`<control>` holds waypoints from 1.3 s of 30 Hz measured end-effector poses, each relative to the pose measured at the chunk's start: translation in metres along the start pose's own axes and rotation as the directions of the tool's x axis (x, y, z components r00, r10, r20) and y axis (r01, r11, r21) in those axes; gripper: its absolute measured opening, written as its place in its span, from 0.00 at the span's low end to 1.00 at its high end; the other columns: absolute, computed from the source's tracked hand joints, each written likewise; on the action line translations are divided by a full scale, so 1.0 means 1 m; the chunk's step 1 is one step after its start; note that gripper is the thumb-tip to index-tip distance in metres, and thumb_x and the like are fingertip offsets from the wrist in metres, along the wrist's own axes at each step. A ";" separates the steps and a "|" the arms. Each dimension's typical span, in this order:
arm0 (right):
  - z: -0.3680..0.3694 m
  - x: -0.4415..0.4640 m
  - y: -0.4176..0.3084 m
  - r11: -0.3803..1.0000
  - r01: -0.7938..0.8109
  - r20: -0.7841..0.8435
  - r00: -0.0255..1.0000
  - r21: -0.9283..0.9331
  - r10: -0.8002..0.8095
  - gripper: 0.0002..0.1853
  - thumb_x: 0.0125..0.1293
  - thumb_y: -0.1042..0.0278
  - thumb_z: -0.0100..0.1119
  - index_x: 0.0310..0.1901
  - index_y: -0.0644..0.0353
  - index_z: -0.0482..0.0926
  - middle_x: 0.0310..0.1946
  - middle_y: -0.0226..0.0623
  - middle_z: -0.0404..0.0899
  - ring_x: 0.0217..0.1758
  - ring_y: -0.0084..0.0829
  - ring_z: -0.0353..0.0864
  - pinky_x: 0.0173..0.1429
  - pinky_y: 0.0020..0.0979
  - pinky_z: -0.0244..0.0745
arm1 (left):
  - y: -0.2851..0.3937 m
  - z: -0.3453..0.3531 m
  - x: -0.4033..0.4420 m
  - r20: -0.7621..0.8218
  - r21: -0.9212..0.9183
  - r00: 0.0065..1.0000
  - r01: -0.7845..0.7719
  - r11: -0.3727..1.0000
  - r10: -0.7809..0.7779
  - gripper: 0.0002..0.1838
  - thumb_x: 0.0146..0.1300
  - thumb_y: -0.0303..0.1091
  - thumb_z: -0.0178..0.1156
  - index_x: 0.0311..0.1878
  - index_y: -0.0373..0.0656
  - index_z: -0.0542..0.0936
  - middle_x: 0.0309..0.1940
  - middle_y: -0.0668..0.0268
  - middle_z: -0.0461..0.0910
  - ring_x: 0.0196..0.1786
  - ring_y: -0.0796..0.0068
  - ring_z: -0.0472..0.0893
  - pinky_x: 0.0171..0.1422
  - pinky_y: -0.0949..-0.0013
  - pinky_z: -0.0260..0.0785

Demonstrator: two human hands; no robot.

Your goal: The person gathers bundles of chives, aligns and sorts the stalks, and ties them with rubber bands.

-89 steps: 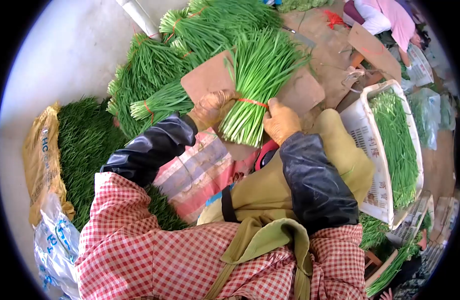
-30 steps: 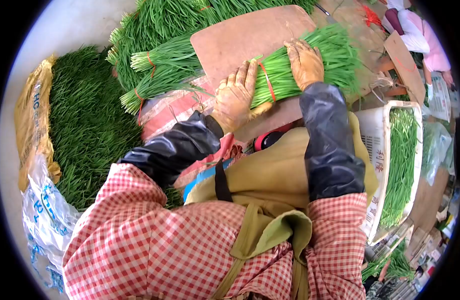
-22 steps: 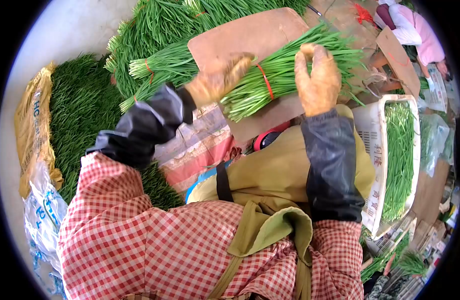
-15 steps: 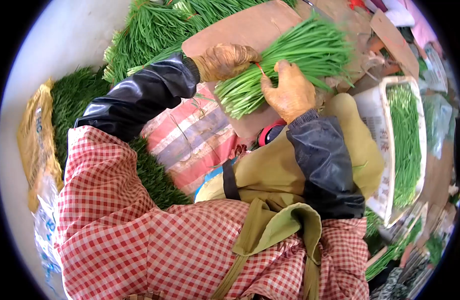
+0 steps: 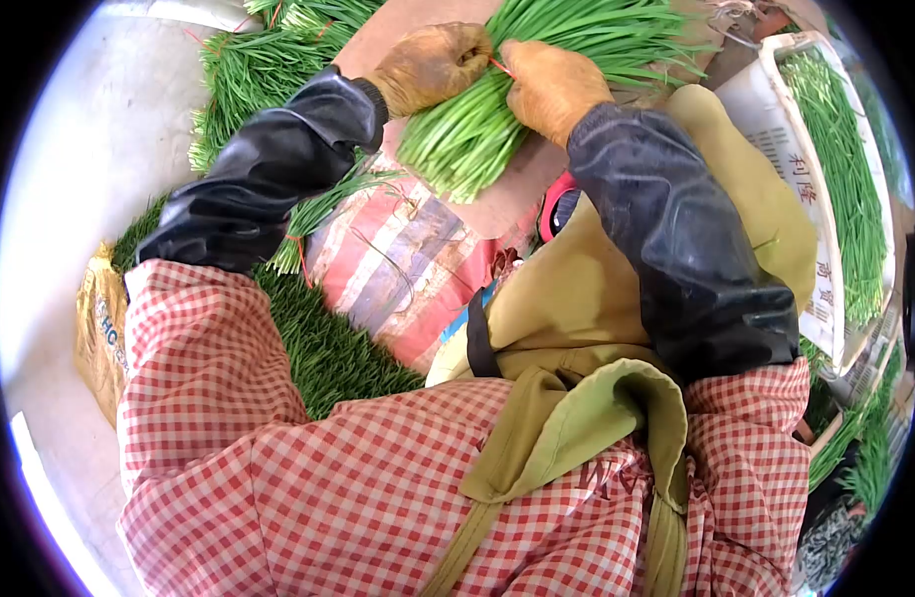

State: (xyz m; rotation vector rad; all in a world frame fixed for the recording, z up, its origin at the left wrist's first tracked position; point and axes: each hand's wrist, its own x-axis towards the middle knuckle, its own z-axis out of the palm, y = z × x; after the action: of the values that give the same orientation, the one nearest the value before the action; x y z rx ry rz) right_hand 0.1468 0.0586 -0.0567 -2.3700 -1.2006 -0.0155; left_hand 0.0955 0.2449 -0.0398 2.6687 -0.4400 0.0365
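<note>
A bunch of green chives (image 5: 467,139) lies across a brown board (image 5: 542,159), its pale cut ends toward me. A thin red tie (image 5: 500,68) crosses the bunch between my two gloved hands. My left hand (image 5: 433,68) is closed at the left side of the bunch, fingertips pinched on one end of the tie. My right hand (image 5: 554,90) rests against the right side, thumb and fingers closed at the tie's other end. Both hands wear stained orange-brown gloves, and their fingers partly hide the tie.
More chive bunches (image 5: 244,85) are piled at the upper left. Loose greens (image 5: 328,348) lie below my left arm. A striped sack (image 5: 378,269) sits under the board. On the right stands a white crate (image 5: 821,249) filled with chives (image 5: 840,189). A yellow bag (image 5: 101,333) is at left.
The view has shifted, so the hands and bunch appear higher. My hands have come closer together, and less of the red tie shows between them. A small tied bunch now shows below my left forearm.
</note>
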 end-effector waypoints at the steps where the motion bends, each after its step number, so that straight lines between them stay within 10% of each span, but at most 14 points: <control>1: -0.006 0.005 0.000 1.000 -0.019 0.037 0.999 -0.017 0.020 0.08 0.56 0.68 0.58 0.36 0.60 0.75 0.29 0.41 0.79 0.34 0.43 0.80 0.38 0.41 0.75 | 0.000 -0.003 0.003 0.030 -0.075 0.987 0.158 0.985 -0.156 0.08 0.65 0.34 0.55 0.41 0.41 0.76 0.33 0.56 0.77 0.36 0.58 0.77 0.45 0.65 0.70; 7: -0.027 -0.036 0.001 0.509 -0.528 0.352 0.844 0.680 0.405 0.15 0.64 0.55 0.60 0.33 0.61 0.76 0.21 0.27 0.72 0.19 0.20 0.68 0.21 0.25 0.63 | 0.014 -0.014 -0.022 0.023 -0.249 0.958 0.282 0.926 -0.286 0.16 0.68 0.41 0.55 0.46 0.36 0.78 0.36 0.58 0.79 0.42 0.69 0.78 0.48 0.66 0.70; 9: -0.032 -0.053 -0.020 0.330 -0.785 0.702 0.617 0.523 0.356 0.16 0.65 0.53 0.59 0.33 0.61 0.77 0.22 0.28 0.74 0.17 0.19 0.69 0.18 0.24 0.62 | 0.038 -0.007 -0.034 -0.093 -0.322 0.940 0.285 0.903 -0.329 0.24 0.67 0.50 0.55 0.49 0.36 0.78 0.38 0.51 0.80 0.45 0.58 0.81 0.50 0.60 0.72; 13: 0.006 -0.058 -0.033 0.137 -0.847 0.820 0.532 0.514 0.212 0.14 0.68 0.56 0.56 0.36 0.61 0.77 0.24 0.31 0.77 0.18 0.21 0.73 0.18 0.24 0.65 | 0.073 0.003 -0.044 -0.153 -0.249 0.919 0.321 0.914 -0.364 0.37 0.62 0.61 0.57 0.58 0.34 0.71 0.44 0.44 0.79 0.50 0.52 0.80 0.52 0.58 0.71; 15: 0.010 -0.061 -0.034 0.122 -0.831 0.805 0.557 0.543 0.204 0.13 0.69 0.59 0.54 0.38 0.61 0.78 0.23 0.31 0.78 0.19 0.21 0.74 0.18 0.23 0.66 | 0.079 0.008 -0.042 -0.130 -0.369 0.916 0.310 0.876 -0.379 0.43 0.58 0.64 0.59 0.60 0.31 0.67 0.44 0.42 0.78 0.48 0.49 0.80 0.51 0.56 0.72; 18: 0.023 -0.058 -0.028 0.157 -0.814 0.790 0.581 0.560 0.195 0.13 0.68 0.60 0.54 0.39 0.63 0.78 0.24 0.34 0.80 0.19 0.24 0.76 0.19 0.25 0.67 | 0.071 0.030 -0.034 -0.236 0.159 0.910 0.383 0.910 -0.342 0.49 0.53 0.67 0.62 0.59 0.26 0.64 0.42 0.41 0.78 0.46 0.48 0.81 0.47 0.57 0.75; 19: 0.035 -0.055 -0.024 0.537 -0.706 0.755 0.631 0.462 0.180 0.14 0.68 0.60 0.54 0.39 0.64 0.78 0.24 0.36 0.80 0.19 0.26 0.77 0.19 0.27 0.68 | 0.063 0.038 -0.033 -0.232 0.159 0.911 0.380 0.911 -0.340 0.49 0.53 0.67 0.62 0.59 0.26 0.64 0.42 0.41 0.78 0.46 0.48 0.81 0.47 0.57 0.75; 21: 0.046 -0.059 -0.021 0.820 -0.496 0.728 0.669 0.285 0.151 0.14 0.67 0.60 0.54 0.39 0.65 0.79 0.24 0.38 0.80 0.19 0.28 0.78 0.19 0.29 0.69 | 0.059 0.042 -0.029 -0.156 0.111 0.862 0.501 0.858 -0.483 0.53 0.53 0.67 0.61 0.66 0.28 0.58 0.51 0.38 0.74 0.54 0.47 0.77 0.52 0.57 0.73; 25: 0.013 -0.050 -0.025 0.508 -0.778 0.778 0.558 0.369 0.289 0.17 0.65 0.56 0.55 0.40 0.66 0.78 0.26 0.39 0.81 0.20 0.29 0.78 0.22 0.29 0.71 | 0.032 0.005 -0.030 0.120 -0.222 0.773 0.633 0.742 -0.623 0.55 0.51 0.68 0.64 0.67 0.29 0.60 0.53 0.45 0.75 0.55 0.61 0.77 0.55 0.65 0.72; 27: 0.000 -0.050 -0.013 0.269 -0.828 0.801 0.551 0.491 0.234 0.18 0.65 0.55 0.53 0.45 0.63 0.76 0.30 0.38 0.82 0.22 0.26 0.78 0.24 0.27 0.71 | 0.002 -0.004 -0.032 0.269 -0.558 0.890 0.455 0.694 -0.367 0.53 0.56 0.73 0.55 0.67 0.32 0.61 0.52 0.51 0.78 0.55 0.63 0.79 0.54 0.65 0.72; 29: -0.005 -0.035 -0.002 0.103 -0.867 0.803 0.492 0.488 0.336 0.14 0.66 0.58 0.50 0.46 0.58 0.74 0.32 0.34 0.81 0.24 0.21 0.75 0.23 0.24 0.67 | -0.016 -0.019 -0.032 0.415 -0.466 0.776 0.630 0.621 -0.475 0.53 0.57 0.73 0.52 0.71 0.36 0.56 0.57 0.51 0.75 0.60 0.61 0.76 0.60 0.65 0.69; 33: -0.017 0.019 0.014 0.149 -0.706 0.654 0.702 0.693 0.281 0.12 0.66 0.61 0.48 0.46 0.56 0.73 0.34 0.32 0.83 0.25 0.20 0.74 0.25 0.23 0.67 | -0.022 -0.043 -0.043 0.189 -0.726 0.870 0.436 0.531 -0.456 0.56 0.54 0.72 0.56 0.69 0.30 0.58 0.61 0.44 0.70 0.67 0.55 0.68 0.69 0.63 0.61; 35: -0.037 0.040 -0.006 0.274 -0.726 0.646 0.687 0.631 0.332 0.13 0.65 0.64 0.47 0.47 0.58 0.75 0.35 0.32 0.83 0.25 0.19 0.74 0.26 0.22 0.67 | 0.007 -0.056 -0.027 0.223 0.073 0.812 0.537 0.840 -0.539 0.61 0.47 0.71 0.62 0.67 0.24 0.58 0.60 0.40 0.70 0.65 0.52 0.70 0.68 0.64 0.63; 39: -0.038 0.062 -0.007 0.352 -0.571 0.516 0.821 0.742 0.244 0.14 0.65 0.63 0.48 0.48 0.57 0.77 0.38 0.32 0.83 0.27 0.20 0.75 0.27 0.22 0.67 | 0.001 -0.034 -0.025 -0.051 0.350 0.783 0.595 0.723 -0.620 0.66 0.37 0.66 0.72 0.68 0.23 0.54 0.55 0.40 0.73 0.58 0.51 0.76 0.60 0.60 0.70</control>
State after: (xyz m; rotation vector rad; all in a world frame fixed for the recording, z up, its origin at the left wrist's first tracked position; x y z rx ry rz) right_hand 0.1872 0.0932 -0.0064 -1.6161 -0.4141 0.9834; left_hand 0.0730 0.2657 -0.0108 3.0344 0.5025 -0.1983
